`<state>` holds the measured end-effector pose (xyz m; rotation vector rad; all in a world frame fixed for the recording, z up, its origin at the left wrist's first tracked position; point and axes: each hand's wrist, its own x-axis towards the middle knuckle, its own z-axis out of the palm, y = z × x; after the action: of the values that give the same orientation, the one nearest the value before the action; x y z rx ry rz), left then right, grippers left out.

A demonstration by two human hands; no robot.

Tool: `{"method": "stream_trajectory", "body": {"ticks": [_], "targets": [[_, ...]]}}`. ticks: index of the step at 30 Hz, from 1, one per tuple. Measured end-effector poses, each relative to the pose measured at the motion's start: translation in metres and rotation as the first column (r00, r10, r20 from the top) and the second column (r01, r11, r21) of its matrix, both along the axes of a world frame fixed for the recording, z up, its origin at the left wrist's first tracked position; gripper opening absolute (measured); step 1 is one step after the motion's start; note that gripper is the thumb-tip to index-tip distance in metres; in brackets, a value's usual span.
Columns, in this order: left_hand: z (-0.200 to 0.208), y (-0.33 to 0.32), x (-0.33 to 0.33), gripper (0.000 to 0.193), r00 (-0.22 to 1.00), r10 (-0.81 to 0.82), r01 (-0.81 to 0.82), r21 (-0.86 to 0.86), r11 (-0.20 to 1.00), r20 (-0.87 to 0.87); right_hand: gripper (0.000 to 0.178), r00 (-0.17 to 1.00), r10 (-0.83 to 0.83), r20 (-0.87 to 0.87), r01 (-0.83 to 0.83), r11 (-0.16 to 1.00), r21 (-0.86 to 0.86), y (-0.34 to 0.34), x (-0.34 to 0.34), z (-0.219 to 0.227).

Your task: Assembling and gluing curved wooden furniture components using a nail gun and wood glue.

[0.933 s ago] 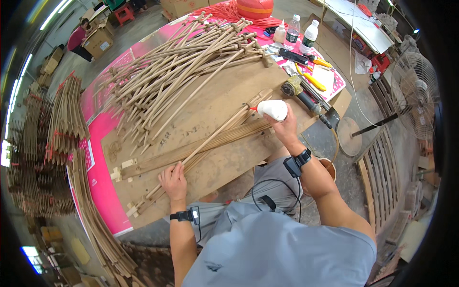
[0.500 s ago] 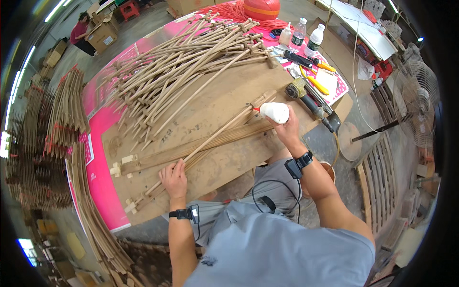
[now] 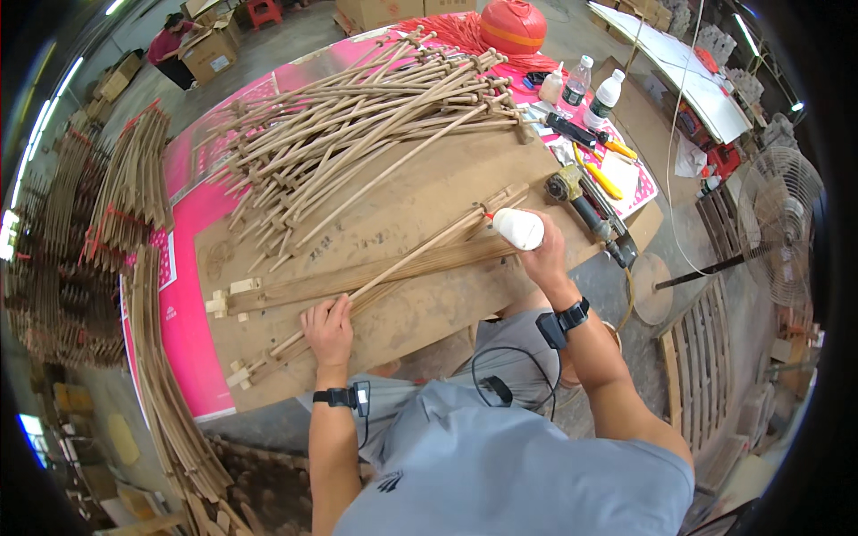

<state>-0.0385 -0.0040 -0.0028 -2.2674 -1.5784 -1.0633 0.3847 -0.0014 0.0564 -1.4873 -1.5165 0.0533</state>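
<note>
My left hand (image 3: 328,329) is closed around a long thin wooden rod (image 3: 413,255) toward its near-left end. The rod slants across the brown board (image 3: 375,205) to the far right. In my right hand (image 3: 543,256) is a white squeeze bottle (image 3: 517,229), lying nearly on its side. Its red tip is at the rod's far end; whether it touches cannot be made out. Beneath and beside the rod lie flat wooden strips (image 3: 393,275), with small pale wood blocks (image 3: 241,286) at their left ends.
Many rods with knobbed ends (image 3: 357,125) are piled behind. At right lie a power tool (image 3: 576,198), yellow-handled tools (image 3: 604,182) and plastic bottles (image 3: 604,96). A fan (image 3: 782,205) stands beyond. Bundled strips (image 3: 170,393) flank the table's left side. Far left, a person (image 3: 170,49) bends over a carton.
The view has shifted slightly. The white bottle's base has dipped a little toward me while its red tip stays at the rod's far end. My left hand keeps its hold on the rod.
</note>
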Motion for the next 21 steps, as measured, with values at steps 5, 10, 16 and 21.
{"method": "stream_trajectory", "body": {"ticks": [5,10,16,21], "targets": [[-0.002,-0.001,-0.001,0.021,1.000,0.000,0.000,-0.005,1.000,0.017,0.051,0.977,0.020,-0.211,-0.044,0.993,-0.111,-0.011,-0.007,0.003],[0.005,-0.001,0.001,0.020,0.999,-0.011,0.012,-0.019,1.000,0.045,0.054,0.979,0.091,-0.184,-0.122,0.978,-0.167,-0.038,-0.046,0.042],[0.004,0.000,0.001,0.020,0.999,-0.015,0.015,-0.003,1.000,0.050,0.058,0.898,0.304,-0.317,-0.367,0.917,-0.159,-0.038,-0.079,0.016],[0.006,0.000,0.003,0.019,0.998,-0.024,0.023,0.024,0.999,0.058,0.054,0.894,0.337,-0.295,-0.393,0.906,-0.157,-0.028,-0.096,0.013]]}}
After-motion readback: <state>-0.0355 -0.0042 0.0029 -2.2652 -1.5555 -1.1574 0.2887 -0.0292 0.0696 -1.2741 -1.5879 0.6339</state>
